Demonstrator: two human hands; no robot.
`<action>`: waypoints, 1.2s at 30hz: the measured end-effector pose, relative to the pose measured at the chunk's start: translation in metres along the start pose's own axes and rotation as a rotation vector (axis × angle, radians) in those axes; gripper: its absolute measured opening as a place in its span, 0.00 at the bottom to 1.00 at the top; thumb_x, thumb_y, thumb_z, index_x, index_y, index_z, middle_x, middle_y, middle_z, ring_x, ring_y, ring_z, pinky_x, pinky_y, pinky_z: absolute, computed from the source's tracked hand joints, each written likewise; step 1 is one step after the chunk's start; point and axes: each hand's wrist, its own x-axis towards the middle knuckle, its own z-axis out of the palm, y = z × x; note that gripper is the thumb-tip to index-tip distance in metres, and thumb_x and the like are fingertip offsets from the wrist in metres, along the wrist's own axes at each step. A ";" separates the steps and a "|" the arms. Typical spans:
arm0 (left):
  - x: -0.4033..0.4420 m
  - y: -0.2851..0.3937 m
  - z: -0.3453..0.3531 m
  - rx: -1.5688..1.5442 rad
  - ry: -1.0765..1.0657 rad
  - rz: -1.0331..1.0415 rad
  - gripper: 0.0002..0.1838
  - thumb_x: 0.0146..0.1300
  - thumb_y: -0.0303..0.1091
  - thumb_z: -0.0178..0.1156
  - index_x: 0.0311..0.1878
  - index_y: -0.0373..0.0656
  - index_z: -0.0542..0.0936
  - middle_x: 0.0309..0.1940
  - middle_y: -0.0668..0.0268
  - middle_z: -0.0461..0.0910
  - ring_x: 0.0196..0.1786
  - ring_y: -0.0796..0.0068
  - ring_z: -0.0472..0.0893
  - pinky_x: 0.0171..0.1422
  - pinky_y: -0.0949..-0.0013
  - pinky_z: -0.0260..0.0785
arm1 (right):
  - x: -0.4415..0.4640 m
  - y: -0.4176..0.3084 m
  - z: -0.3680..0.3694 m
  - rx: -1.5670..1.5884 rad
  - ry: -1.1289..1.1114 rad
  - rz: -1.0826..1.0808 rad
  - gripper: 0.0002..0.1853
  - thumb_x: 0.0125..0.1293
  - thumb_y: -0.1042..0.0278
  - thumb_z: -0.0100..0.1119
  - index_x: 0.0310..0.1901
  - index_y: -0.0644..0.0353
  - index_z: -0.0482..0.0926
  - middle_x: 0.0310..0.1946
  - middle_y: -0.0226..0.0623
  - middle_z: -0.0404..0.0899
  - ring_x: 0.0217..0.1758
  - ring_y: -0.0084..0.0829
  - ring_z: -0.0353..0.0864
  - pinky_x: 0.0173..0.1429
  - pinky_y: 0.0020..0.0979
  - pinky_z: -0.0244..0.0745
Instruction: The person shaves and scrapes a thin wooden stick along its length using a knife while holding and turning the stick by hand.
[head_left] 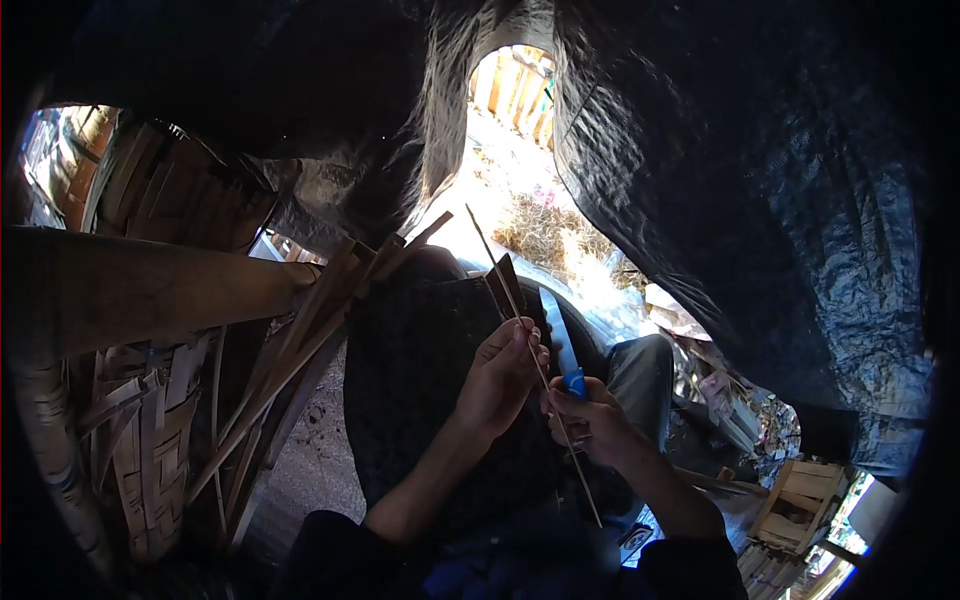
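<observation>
A thin, long strip [485,240], likely of bamboo or wood, slants from the upper middle down past both hands. My left hand [505,375] pinches it near its middle, fingers closed. In my right hand [590,420] is a knife [562,340] with a blue handle, its blade pointing up and away from me. The strip's lower part passes by the right hand's fingers; I cannot tell whether they grip it too. Just beyond the left hand, a dark flat piece [503,285] stands near the blade. Dark cloth lies beneath the hands, over my lap.
At left, a thick pole [160,290] reaches in beside several leaning strips [290,385] and woven panels [150,455]. Dark plastic sheeting [720,180] hangs overhead and to the right. A small wooden crate [800,505] stands at lower right. Bright ground shows through the gap ahead.
</observation>
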 end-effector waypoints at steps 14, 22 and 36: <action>-0.014 0.002 -0.020 0.129 -0.022 -0.086 0.07 0.66 0.35 0.55 0.43 0.43 0.75 0.34 0.71 0.75 0.37 0.79 0.77 0.46 0.76 0.71 | 0.050 -0.073 -0.043 -1.730 -0.076 -1.316 0.15 0.55 0.63 0.68 0.37 0.60 0.73 0.18 0.34 0.72 0.16 0.35 0.71 0.20 0.35 0.65; -0.028 -0.003 -0.039 0.206 0.031 -0.050 0.09 0.64 0.35 0.58 0.41 0.41 0.77 0.32 0.71 0.77 0.34 0.81 0.78 0.43 0.76 0.72 | 0.074 -0.060 -0.047 -1.799 -0.004 -1.442 0.16 0.55 0.60 0.68 0.34 0.63 0.74 0.12 0.36 0.67 0.12 0.35 0.69 0.16 0.35 0.63; -0.047 -0.018 -0.043 0.446 0.195 -0.043 0.11 0.63 0.36 0.60 0.41 0.38 0.78 0.30 0.68 0.78 0.32 0.79 0.80 0.39 0.75 0.76 | 0.116 -0.095 -0.054 -1.850 0.494 -0.819 0.20 0.69 0.54 0.47 0.29 0.64 0.74 0.12 0.48 0.72 0.21 0.49 0.78 0.24 0.44 0.71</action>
